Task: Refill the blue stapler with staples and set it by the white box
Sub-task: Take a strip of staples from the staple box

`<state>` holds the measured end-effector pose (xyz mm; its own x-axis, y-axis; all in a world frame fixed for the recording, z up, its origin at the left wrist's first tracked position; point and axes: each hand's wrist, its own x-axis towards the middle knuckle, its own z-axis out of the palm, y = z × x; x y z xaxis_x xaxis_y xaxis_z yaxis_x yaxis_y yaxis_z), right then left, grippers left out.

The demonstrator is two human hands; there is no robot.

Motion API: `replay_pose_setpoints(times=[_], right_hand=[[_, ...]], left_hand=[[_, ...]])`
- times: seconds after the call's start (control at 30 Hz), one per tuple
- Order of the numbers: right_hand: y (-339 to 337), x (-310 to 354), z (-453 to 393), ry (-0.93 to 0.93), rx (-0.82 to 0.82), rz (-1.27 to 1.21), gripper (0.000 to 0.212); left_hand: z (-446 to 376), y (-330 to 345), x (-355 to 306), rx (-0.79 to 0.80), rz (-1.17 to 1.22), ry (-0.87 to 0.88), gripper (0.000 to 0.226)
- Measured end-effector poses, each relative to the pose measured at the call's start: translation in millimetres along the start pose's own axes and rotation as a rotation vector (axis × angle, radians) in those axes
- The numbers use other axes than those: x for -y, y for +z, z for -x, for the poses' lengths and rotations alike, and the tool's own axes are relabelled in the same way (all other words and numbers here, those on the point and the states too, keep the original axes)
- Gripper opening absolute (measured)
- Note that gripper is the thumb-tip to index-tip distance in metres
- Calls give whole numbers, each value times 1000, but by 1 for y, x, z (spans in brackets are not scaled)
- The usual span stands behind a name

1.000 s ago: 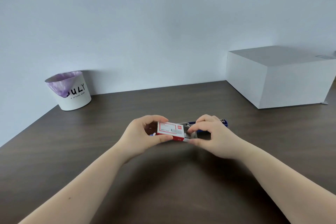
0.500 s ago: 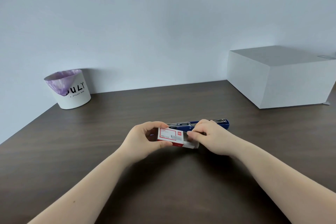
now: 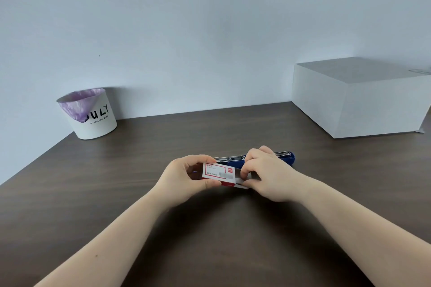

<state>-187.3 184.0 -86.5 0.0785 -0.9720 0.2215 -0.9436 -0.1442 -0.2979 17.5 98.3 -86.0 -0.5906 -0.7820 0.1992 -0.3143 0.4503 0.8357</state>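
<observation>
Both of your bare forearms reach in from the near edge of the dark table [image 3: 116, 193] and meet at its middle. Your left hand [image 3: 184, 179] pinches the red-and-white staple box [image 3: 218, 173] by its left end, thumb below, fingers curled over the top. Your right hand [image 3: 270, 175] closes on the box's right end, where its white inner tray [image 3: 240, 183] sticks out a little; fingertips press that end, palm turned down.

Just behind the box lies one blue stapler [image 3: 285, 159], flat on the table, its metal staple channel showing on top; your right hand hides its middle.

Farther back stand one white box [image 3: 363, 100] at the right, well apart from the stapler, and one white bin [image 3: 93, 116] with a purple liner at the left, against the wall.
</observation>
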Motion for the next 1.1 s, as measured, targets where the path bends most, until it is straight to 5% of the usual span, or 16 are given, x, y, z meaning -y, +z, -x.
replay_pose_setpoints(times=[0.13, 0.23, 0.37, 0.57, 0.77, 1.1], right_hand=[[-1, -6, 6, 68, -221, -145, 11], [-8, -9, 6, 324, -388, -547, 8], [-8, -7, 8, 471, -314, -1105, 24], [-12, 5, 6, 657, -27, -1419, 16], [-11, 2, 8, 739, -60, -1605, 16], [-7, 8, 6, 658, -29, -1443, 5]], left_hand=[[3, -4, 7, -36, 38, -27, 38], [4, -6, 13, -68, 109, -71, 39], [5, -6, 14, -103, 221, -93, 38], [5, -5, 12, -90, 321, -77, 48], [5, -6, 13, -88, 370, -68, 45], [4, -4, 13, -46, 366, -54, 46]])
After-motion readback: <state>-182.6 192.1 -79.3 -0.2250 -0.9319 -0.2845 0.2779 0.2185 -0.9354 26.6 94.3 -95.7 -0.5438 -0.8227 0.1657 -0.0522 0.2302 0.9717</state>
